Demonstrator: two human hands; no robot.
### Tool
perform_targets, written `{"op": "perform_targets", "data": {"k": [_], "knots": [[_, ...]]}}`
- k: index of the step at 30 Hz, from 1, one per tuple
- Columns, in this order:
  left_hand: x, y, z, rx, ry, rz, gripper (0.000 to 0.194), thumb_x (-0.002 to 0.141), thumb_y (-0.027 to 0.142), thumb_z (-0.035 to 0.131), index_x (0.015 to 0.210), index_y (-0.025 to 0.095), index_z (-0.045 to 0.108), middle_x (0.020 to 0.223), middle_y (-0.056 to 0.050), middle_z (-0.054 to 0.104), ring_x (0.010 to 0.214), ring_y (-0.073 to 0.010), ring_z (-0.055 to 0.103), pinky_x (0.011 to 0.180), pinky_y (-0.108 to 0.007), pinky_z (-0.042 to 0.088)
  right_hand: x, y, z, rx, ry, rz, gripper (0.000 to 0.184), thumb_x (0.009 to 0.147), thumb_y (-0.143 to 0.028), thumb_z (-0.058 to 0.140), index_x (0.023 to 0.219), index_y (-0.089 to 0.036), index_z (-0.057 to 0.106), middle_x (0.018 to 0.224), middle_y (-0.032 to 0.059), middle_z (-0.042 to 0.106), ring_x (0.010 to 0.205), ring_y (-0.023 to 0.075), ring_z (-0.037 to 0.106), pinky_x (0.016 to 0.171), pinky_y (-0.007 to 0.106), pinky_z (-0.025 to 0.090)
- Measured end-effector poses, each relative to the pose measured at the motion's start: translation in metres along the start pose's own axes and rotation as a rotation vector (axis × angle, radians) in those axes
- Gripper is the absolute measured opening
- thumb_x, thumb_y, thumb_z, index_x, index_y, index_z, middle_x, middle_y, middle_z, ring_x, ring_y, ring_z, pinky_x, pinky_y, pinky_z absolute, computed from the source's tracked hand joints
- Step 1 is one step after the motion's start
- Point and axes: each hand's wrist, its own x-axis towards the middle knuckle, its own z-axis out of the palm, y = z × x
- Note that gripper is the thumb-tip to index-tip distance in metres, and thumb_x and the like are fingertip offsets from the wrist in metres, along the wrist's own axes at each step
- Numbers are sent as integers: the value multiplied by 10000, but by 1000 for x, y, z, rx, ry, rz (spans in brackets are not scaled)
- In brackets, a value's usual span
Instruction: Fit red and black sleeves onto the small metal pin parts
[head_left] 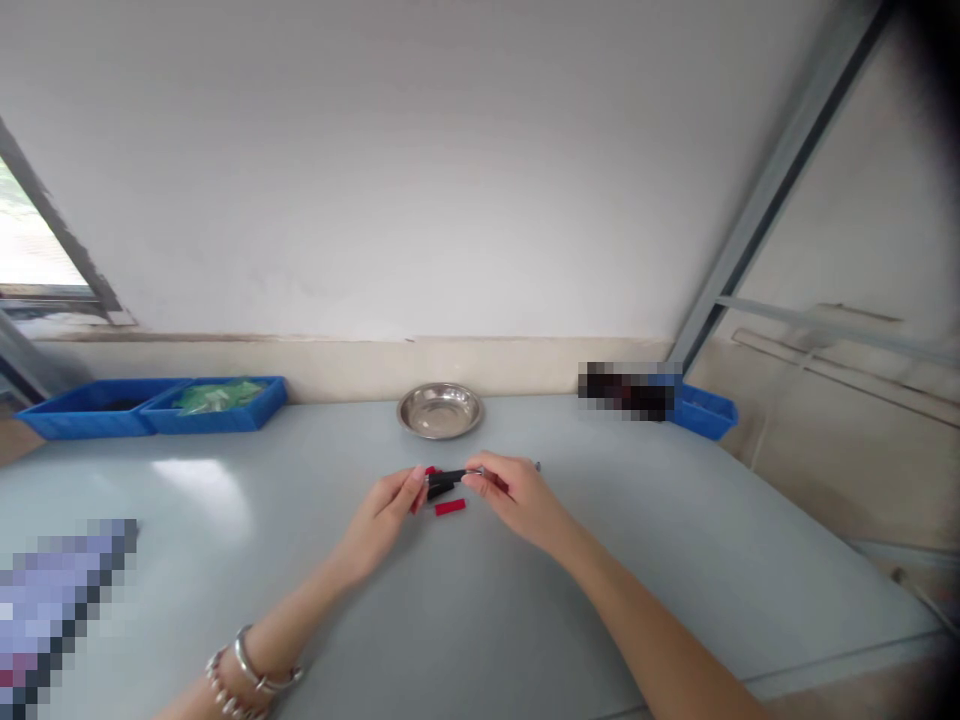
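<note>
Between my two hands is a slim black rod-shaped piece (448, 477) with silvery metal at its ends; its exact kind is too small to tell. My left hand (386, 510) pinches its left end between thumb and fingers. At the other end, the fingertips of my right hand (504, 484) are closed on the metal part. A small red block (450, 507) lies on the table just below the rod. More red and black bits are partly hidden behind my left fingers. A small silvery tip (537, 466) shows past my right knuckles.
On the grey table (450, 620), a round metal dish (440, 412) stands near the wall. Blue bins (262, 405) are at the back left, one holding green plastic. Another blue bin (705, 410) stands back right beside a blurred dark thing. A pixelated flat object (52, 600) lies left.
</note>
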Motion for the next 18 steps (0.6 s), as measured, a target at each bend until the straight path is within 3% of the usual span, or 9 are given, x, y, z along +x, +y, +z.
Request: {"op": "perform_targets", "data": {"k": [9, 18], "knots": [[-2, 10, 0, 66, 17, 61, 374, 838, 465, 283, 595, 188, 347, 579, 42, 366, 569, -112, 370, 565, -244, 342, 1, -2, 2, 86, -8, 41, 342, 854, -385, 338, 603, -171, 431, 529, -47, 298, 507, 81, 289, 472, 204, 241], [-6, 9, 0, 231, 46, 202, 253, 863, 377, 315, 811, 188, 475, 710, 10, 510, 675, -133, 472, 682, -261, 373, 2, 3, 3, 183, 8, 121, 450, 853, -468, 307, 560, -161, 457, 448, -52, 303, 444, 76, 308, 459, 210, 257]]}}
